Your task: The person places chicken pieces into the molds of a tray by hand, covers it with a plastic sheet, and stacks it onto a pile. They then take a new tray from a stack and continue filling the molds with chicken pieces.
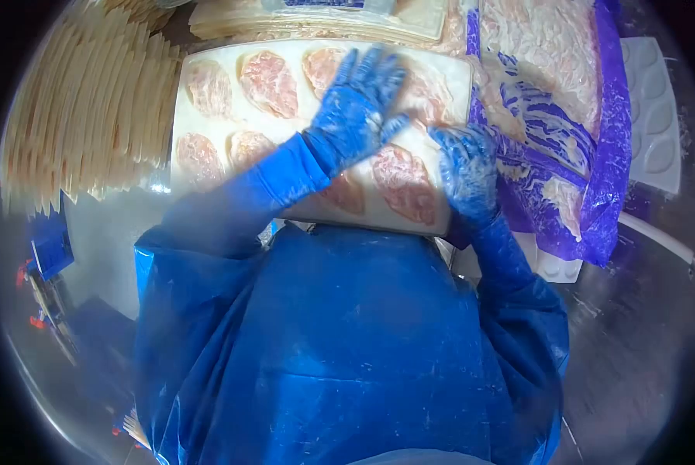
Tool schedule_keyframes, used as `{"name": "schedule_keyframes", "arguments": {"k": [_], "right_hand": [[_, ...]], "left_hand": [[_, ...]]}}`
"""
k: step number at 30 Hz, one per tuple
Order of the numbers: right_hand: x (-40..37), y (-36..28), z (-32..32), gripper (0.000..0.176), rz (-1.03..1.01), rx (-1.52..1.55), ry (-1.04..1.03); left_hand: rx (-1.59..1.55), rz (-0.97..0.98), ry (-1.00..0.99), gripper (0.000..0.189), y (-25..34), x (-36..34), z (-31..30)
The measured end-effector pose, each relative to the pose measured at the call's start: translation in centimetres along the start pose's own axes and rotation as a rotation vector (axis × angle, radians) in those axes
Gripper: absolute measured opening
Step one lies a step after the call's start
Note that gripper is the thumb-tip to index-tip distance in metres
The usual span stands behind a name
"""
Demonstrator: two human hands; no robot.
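A white tray (285, 132) with rounded recesses lies in front of me, holding several flat, pale pink raw chicken pieces (267, 84). My left hand (359, 108), in a wet blue glove, is stretched flat over the tray's upper middle with its fingers extended. It partly covers one chicken piece and touches the edge of another piece (426, 91) at the upper right. At the tray's right edge is my right hand (467, 170), also gloved, its fingers bent together near that piece's lower end. What lies under those fingertips is hidden. My left forearm covers part of the lower row.
Right of the tray, a purple plastic liner (612, 139) holds a heap of raw meat (541, 46). A white moulded tray (651, 116) lies beyond it. Many thin trays (91, 108) stand stacked on the left, and more stacked trays (409, 27) lie at the back.
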State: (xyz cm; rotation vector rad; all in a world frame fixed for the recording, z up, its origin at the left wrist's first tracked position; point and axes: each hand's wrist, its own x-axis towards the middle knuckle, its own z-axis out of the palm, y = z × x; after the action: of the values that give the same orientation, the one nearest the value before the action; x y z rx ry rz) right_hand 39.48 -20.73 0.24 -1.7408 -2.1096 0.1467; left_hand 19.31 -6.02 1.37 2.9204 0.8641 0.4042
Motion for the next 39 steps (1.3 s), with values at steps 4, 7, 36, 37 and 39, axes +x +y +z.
{"name": "schedule_keyframes", "arguments": {"k": [4, 7, 36, 37, 39], "right_hand": [[-0.6, -2.6, 0.2, 0.065, 0.042, 0.056, -0.21], [-0.5, -2.2, -1.2, 0.066, 0.117, 0.012, -0.113], [10.0, 10.6, 2.6, 0.024, -0.002, -0.062, 0.249], [10.3, 10.8, 2.8, 0.024, -0.012, -0.059, 0.245], [11.5, 10.7, 2.1, 0.023, 0.094, -0.014, 0.098]], "left_hand": [[-0.362, 0.163, -0.105, 0.068, 0.4, -1.1, 2.5], [-0.199, 0.117, -0.092, 0.068, -0.1, -0.3, 1.2], [0.045, -0.011, 0.162, 0.061, -7.0, 3.2, 1.2], [0.047, -0.022, 0.163, 0.061, -8.0, 2.9, 2.1], [0.196, -0.034, 0.239, 0.055, -10.3, 3.0, 3.0]]}}
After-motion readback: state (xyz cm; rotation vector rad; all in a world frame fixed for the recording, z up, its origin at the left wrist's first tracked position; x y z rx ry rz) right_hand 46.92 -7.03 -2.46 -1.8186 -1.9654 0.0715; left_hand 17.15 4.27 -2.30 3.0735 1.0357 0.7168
